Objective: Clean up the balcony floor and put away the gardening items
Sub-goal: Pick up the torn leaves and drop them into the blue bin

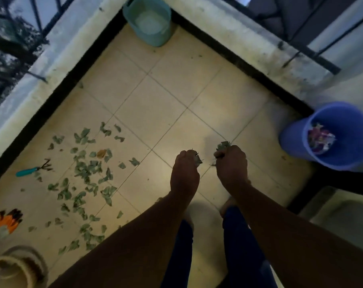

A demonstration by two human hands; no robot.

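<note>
Leaves [89,169] in both fists' [184,167] curled fingers [230,154]; scraps inside blue bucket [290,138].

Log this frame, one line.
left hand: grips leaves | right hand: grips leaves | bin: right | floor leaves, rake: left

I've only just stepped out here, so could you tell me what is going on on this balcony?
A person is clearing leaves off the tiled floor. The left hand and the right hand each grip a clump of leaves above the floor, near the blue bucket, which already holds some scraps. Many leaves lie scattered on the floor to the left. A small hand rake, orange gloves and a teal bucket in the corner have not been put away.
</note>
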